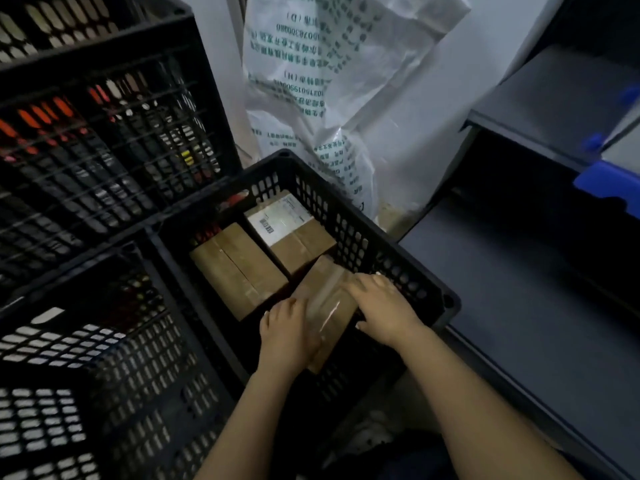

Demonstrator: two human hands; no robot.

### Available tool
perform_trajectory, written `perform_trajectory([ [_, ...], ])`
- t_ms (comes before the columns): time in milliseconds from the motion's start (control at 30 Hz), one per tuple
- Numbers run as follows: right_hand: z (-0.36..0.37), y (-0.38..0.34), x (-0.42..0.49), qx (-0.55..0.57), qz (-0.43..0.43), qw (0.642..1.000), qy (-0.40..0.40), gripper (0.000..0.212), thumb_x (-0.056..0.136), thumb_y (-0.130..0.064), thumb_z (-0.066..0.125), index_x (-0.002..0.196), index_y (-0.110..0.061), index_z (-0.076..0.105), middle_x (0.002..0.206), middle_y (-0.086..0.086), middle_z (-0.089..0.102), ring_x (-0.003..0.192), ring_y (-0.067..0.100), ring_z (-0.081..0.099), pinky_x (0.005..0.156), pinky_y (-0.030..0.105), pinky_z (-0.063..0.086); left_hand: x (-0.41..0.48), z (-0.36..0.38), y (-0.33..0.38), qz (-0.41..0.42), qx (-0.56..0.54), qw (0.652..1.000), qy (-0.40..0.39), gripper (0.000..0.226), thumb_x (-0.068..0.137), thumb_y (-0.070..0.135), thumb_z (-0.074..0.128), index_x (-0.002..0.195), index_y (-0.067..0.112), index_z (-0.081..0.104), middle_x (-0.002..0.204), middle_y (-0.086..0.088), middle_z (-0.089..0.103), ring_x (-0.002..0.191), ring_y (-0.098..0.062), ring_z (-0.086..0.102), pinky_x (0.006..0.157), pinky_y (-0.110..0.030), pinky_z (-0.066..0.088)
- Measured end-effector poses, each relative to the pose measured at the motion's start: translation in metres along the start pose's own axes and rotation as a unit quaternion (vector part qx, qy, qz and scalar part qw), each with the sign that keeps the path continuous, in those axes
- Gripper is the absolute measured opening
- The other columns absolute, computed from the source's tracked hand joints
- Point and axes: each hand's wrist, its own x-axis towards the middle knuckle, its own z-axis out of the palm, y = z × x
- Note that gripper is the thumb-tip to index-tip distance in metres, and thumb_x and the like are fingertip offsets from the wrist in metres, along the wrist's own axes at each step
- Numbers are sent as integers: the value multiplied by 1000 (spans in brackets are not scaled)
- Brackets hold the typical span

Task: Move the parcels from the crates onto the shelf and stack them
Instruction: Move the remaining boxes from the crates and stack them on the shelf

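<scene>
Parcel [329, 306], tilted in the black crate [349, 233], sits clamped between the left hand [289, 336], curled round its left edge, and the right hand [382, 308], spread over its top, seemingly to lift it clear of two other parcels [239, 268] toward the shelf [519, 306] alongside.

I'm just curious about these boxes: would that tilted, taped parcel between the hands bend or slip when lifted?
Probably stiff: the taped parcel keeps straight cardboard edges while tilted. Its glossy tape might be slippery, so the left hand gripping its side and right hand on top seem sensible. Weight can't be judged.
</scene>
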Motion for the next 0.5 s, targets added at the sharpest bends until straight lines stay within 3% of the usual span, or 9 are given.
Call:
perform_trajectory([
  [167, 14, 13, 30, -18, -36, 998, -44, 86, 82, -21, 71, 151, -24, 20, 155, 8, 18, 142, 25, 17, 117, 34, -3, 13, 27, 0, -81, 4, 991, -109, 111, 73, 62, 68, 152, 21, 1, 159, -10, -2, 146, -29, 1, 118, -49, 6],
  [333, 31, 25, 36, -12, -42, 996, -82, 94, 80, -19, 73, 153, -29, 13, 160, 7, 7, 146, 22, 6, 117, 34, -4, 24, 43, -3, -128, 14, 980, -149, 139, 56, 69, 76, 150, 21, -16, 156, -14, -23, 145, -34, -14, 116, -57, -3],
  [400, 36, 27, 35, -10, -36, 995, -93, 97, 80, -17, 73, 153, -29, 10, 160, 7, 5, 147, 21, 4, 117, 33, -4, 25, 46, -1, -138, 13, 980, -145, 144, 54, 67, 78, 149, 23, -21, 156, -16, -22, 144, -35, -14, 114, -58, -6],
  [500, 37, 26, 34, -4, -35, 995, -91, 94, 81, -13, 71, 153, -29, 11, 160, 8, 5, 147, 21, 3, 117, 33, -4, 26, 48, 2, -137, 16, 983, -119, 145, 51, 64, 80, 149, 22, -18, 155, -18, -6, 143, -38, -1, 115, -59, 0],
])
